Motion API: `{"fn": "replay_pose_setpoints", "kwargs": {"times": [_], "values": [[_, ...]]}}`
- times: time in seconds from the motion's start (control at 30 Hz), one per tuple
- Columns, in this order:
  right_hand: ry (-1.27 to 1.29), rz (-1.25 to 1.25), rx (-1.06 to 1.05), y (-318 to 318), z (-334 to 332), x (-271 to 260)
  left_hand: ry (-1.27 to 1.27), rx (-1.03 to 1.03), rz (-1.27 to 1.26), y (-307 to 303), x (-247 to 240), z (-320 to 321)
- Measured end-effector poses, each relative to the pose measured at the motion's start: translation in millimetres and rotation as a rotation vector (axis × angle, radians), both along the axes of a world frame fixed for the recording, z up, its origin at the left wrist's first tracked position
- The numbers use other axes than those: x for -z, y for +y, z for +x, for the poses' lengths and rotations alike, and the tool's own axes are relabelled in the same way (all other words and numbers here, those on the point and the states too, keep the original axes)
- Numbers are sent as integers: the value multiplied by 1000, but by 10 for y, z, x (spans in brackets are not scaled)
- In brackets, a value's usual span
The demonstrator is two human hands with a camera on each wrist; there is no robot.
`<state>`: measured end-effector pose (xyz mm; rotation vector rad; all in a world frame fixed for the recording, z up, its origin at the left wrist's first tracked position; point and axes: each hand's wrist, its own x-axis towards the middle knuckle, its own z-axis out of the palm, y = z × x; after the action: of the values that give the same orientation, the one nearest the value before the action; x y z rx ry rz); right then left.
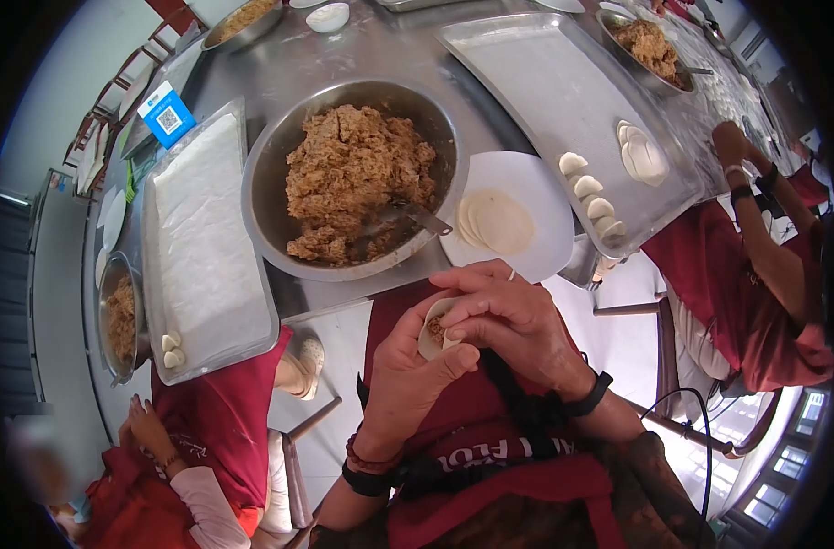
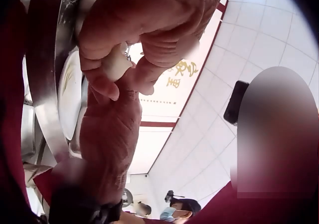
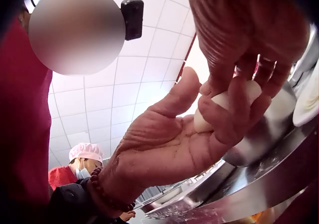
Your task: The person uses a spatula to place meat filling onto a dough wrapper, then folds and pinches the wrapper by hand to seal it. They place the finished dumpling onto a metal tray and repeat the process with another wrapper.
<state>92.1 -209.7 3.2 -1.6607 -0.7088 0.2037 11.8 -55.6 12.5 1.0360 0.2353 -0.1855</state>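
Note:
Above the apron, in front of the table edge, my left hand [image 1: 406, 380] holds a partly folded dumpling [image 1: 429, 341], a round white wrapper with brown filling visible in its opening. From the other side my right hand [image 1: 518, 325] pinches its rim with thumb and fingers. In the left wrist view the white dumpling [image 2: 117, 64] shows between the fingertips of both hands. The right wrist view has the dumpling [image 3: 203, 120] lying against the left hand's fingers, partly hidden behind them. Just beyond the hands, a white plate [image 1: 550, 206] carries several flat round wrappers [image 1: 499, 222].
A large steel bowl [image 1: 261, 220] of brown filling [image 1: 357, 174] with a metal spoon [image 1: 428, 220] stands ahead. A tray [image 1: 202, 220] at left bears a few dumplings [image 1: 173, 349]; the right tray [image 1: 527, 82] bears dumplings and wrappers. People in red aprons sit on both sides.

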Motion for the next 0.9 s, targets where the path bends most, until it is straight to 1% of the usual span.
{"fn": "replay_pose_setpoints", "kwargs": {"times": [0.07,0.17,0.27,0.37,0.43,0.5,0.57,0.67,0.77,0.87,0.9], "values": [[17,-10,7,11,2,12,-1,15,52,-13,16,-17],[25,5,2,36,1,30,-31,-22,153,-61,28,-16],[64,13,-4,61,-3,29,-49,-15,203,-66,45,-23],[56,53,-53,50,10,95,-40,-23,230,-72,2,-24],[405,219,-25,59,-57,9,-51,-97,220,-88,18,-43],[607,290,18,79,-118,-38,-97,-176,197,-82,45,-65],[657,261,81,76,-140,-50,-181,-256,153,-69,77,-63],[835,385,5,83,-179,-125,-278,-340,174,-81,110,-44],[898,469,-64,91,-179,-50,-283,-321,160,-67,132,-49],[893,526,-45,121,-201,-43,-267,-345,220,-78,171,-45],[877,529,-40,126,-208,-41,-261,-343,204,-85,166,-46]]}}
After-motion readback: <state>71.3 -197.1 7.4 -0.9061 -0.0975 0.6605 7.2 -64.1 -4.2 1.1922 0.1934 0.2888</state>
